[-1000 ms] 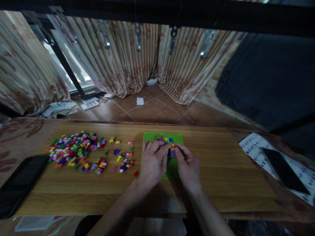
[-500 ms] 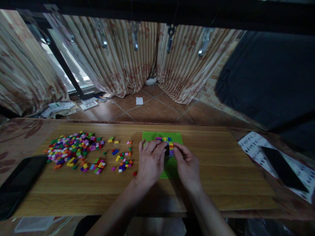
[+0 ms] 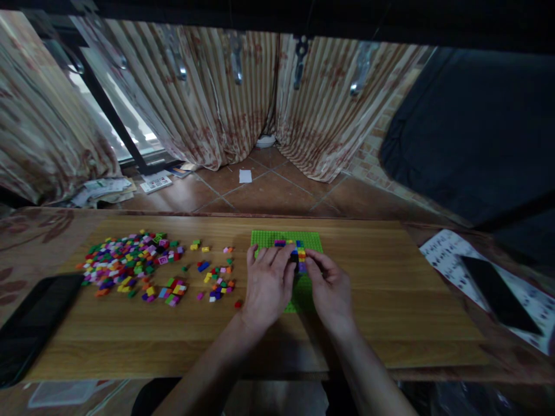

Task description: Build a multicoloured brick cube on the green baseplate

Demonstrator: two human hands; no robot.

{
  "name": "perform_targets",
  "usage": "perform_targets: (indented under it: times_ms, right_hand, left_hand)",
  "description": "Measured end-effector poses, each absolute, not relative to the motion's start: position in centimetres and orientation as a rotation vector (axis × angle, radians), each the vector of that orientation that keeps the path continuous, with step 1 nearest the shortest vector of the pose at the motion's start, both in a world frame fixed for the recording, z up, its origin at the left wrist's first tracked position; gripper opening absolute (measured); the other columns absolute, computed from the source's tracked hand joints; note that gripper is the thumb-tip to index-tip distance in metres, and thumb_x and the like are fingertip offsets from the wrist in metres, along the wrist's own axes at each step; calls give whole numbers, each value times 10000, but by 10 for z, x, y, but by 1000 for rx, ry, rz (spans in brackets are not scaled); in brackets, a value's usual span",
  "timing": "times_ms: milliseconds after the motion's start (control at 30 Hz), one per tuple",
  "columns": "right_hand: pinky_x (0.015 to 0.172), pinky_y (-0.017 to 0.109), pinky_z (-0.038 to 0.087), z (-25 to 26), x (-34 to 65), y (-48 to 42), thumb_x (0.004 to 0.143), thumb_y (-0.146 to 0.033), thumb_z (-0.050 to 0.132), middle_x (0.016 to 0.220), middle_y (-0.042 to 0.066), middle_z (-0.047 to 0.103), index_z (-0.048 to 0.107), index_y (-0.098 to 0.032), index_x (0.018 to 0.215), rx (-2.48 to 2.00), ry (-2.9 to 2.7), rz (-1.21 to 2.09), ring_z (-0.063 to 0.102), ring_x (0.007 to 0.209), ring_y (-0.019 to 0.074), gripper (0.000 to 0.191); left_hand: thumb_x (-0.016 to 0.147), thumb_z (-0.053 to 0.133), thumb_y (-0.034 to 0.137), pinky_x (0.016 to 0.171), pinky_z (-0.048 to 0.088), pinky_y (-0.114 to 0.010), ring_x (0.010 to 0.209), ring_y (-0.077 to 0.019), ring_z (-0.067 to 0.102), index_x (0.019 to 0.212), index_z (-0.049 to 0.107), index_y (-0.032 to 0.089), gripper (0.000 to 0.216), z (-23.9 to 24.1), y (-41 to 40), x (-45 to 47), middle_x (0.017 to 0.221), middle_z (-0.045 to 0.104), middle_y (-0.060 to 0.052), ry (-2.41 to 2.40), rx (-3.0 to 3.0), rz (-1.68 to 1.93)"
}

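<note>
A green studded baseplate lies on the wooden board, with a short row and column of small coloured bricks pressed onto it. My left hand rests on the plate's left half, fingers spread flat, fingertips beside the bricks. My right hand is curled, thumb and forefinger pinched at the lower end of the brick column; what they pinch is too small to make out. Both hands hide the plate's near half.
A heap of loose coloured bricks lies at the board's left, with a smaller scatter nearer my left hand. A dark phone sits at the far left. Another phone lies on printed paper at right.
Both hands have slid slightly toward me along the plate, uncovering more of the coloured bricks. The camera has tilted a little.
</note>
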State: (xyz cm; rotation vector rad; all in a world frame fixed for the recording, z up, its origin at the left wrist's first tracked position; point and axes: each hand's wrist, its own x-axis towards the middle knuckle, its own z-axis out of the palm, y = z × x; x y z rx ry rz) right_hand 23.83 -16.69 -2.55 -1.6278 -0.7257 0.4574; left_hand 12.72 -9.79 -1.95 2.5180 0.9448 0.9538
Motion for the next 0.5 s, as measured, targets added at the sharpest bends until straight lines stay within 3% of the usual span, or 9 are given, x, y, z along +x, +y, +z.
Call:
perform_targets:
  times_ms: [100, 267, 500]
  right_hand:
    - [832, 381, 536, -25, 238, -168, 901, -374, 567, 1017, 84, 744, 705, -193, 1074, -1657, -778, 387, 685, 896, 211, 286]
    - [947, 426, 505, -24, 234, -173, 952, -298, 499, 1159, 94, 665, 719, -238, 1089, -1704, -1109, 25, 616, 1084, 222, 266]
    - [933, 465, 507, -28, 233, -177, 942, -207, 485, 1265, 116, 608, 731, -237, 1123, -1823, -1432, -197, 559, 1086, 252, 306]
  left_hand:
    - [931, 544, 208, 1053, 321, -473, 985, -221, 620, 1258, 584, 196, 330, -21, -98, 127, 1051, 719, -61, 957, 2507, 966]
    - [916, 552, 197, 1059, 323, -471, 1023, -223, 615, 1277, 557, 207, 361, -21, -99, 126, 1086, 709, -57, 938, 2478, 963]
    - [860, 529, 112, 1044, 349, -472, 1058, -235, 606, 1299, 531, 207, 450, -20, -101, 122, 1110, 693, -73, 886, 2421, 940]
